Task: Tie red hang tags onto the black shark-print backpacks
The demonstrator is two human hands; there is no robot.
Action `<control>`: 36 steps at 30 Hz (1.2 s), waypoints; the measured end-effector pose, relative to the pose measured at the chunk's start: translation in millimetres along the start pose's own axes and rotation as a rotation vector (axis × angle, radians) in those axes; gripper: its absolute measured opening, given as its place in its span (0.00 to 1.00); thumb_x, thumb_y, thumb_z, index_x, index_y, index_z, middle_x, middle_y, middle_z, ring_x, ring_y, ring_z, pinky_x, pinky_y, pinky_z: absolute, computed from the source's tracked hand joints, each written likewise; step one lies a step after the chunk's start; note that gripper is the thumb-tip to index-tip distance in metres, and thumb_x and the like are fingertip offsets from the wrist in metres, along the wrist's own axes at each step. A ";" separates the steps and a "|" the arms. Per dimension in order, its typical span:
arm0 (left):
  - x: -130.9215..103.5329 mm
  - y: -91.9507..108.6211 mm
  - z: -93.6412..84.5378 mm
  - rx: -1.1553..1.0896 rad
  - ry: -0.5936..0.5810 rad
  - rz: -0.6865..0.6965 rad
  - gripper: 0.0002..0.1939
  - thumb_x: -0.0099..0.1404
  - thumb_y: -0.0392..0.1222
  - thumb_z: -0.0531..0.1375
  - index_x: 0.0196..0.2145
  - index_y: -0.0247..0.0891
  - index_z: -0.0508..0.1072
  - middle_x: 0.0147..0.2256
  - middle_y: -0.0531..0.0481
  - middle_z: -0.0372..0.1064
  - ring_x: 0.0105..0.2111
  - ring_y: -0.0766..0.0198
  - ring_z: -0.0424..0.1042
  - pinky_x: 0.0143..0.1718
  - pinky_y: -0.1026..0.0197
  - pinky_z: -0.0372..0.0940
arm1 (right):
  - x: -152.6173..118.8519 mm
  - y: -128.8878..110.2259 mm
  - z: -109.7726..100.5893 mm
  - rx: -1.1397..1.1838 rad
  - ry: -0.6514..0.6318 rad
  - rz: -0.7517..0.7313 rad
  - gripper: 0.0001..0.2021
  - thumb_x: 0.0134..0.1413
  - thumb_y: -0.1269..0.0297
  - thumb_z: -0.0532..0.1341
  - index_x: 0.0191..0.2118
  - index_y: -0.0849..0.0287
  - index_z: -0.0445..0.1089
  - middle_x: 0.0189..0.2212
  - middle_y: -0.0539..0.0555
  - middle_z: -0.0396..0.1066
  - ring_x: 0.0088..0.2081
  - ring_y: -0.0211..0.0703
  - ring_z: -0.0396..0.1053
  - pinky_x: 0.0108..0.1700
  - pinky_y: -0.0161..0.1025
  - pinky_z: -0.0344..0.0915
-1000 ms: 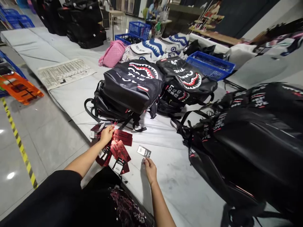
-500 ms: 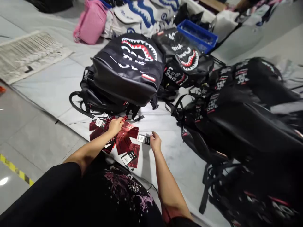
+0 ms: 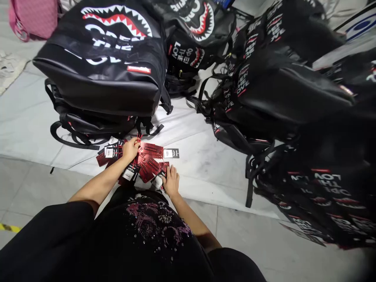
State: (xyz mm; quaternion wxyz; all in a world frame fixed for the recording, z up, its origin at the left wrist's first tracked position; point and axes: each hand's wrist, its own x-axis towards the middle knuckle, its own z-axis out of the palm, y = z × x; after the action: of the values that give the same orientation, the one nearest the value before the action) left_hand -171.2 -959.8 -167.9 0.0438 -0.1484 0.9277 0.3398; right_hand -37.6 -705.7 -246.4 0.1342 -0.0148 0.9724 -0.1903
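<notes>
A bunch of shiny red and black hang tags (image 3: pixel 149 162) with red strings lies fanned out on the white cover near my body. My left hand (image 3: pixel 130 151) is closed on the strings at the top of the bunch. At the lower right of the bunch, my right hand (image 3: pixel 171 181) grips the edge of a tag between thumb and fingers. A black tag with a white label (image 3: pixel 171 153) points out to the right, just above my right hand. Just beyond the tags, a black backpack (image 3: pixel 100 92) with a shark-mouth print rests on another black bag.
More black printed backpacks (image 3: pixel 264 94) are heaped to the right, with loose straps. A pink bag (image 3: pixel 35 17) stands at the far left. The white cover (image 3: pixel 194 156) ends near my body, above a grey tiled floor (image 3: pixel 235 231).
My right hand has left the black tag on the right and moved down to a lower tag. My left hand still holds the strings. The view has shifted closer over the bags.
</notes>
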 end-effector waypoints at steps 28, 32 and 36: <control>-50.1 153.4 30.5 -0.054 0.364 0.615 0.16 0.70 0.43 0.50 0.50 0.33 0.67 0.47 0.40 0.71 0.49 0.60 0.70 0.51 0.55 0.66 | 61.7 215.5 -146.9 0.222 0.711 0.233 0.30 0.53 0.56 0.49 0.55 0.73 0.66 0.53 0.72 0.66 0.57 0.62 0.61 0.59 0.55 0.55; -41.3 150.5 -94.3 0.038 0.731 0.794 0.16 0.67 0.45 0.55 0.50 0.38 0.68 0.49 0.42 0.70 0.55 0.54 0.65 0.56 0.46 0.59 | 122.9 119.3 -154.9 0.427 0.581 0.090 0.31 0.55 0.52 0.48 0.56 0.71 0.65 0.53 0.70 0.66 0.56 0.57 0.63 0.58 0.52 0.57; 9.3 162.5 -165.2 0.293 0.719 0.824 0.25 0.65 0.55 0.55 0.55 0.38 0.67 0.56 0.38 0.64 0.59 0.45 0.58 0.59 0.38 0.51 | 196.0 -7.3 -148.7 0.494 0.319 0.065 0.27 0.58 0.52 0.50 0.52 0.70 0.68 0.49 0.69 0.69 0.52 0.56 0.67 0.56 0.53 0.59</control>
State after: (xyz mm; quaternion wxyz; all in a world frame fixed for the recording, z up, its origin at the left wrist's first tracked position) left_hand -226.4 -950.6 57.2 -0.3910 0.1274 0.9030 0.1247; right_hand -266.4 -673.7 -161.2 -0.0148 0.0796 0.9054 -0.4168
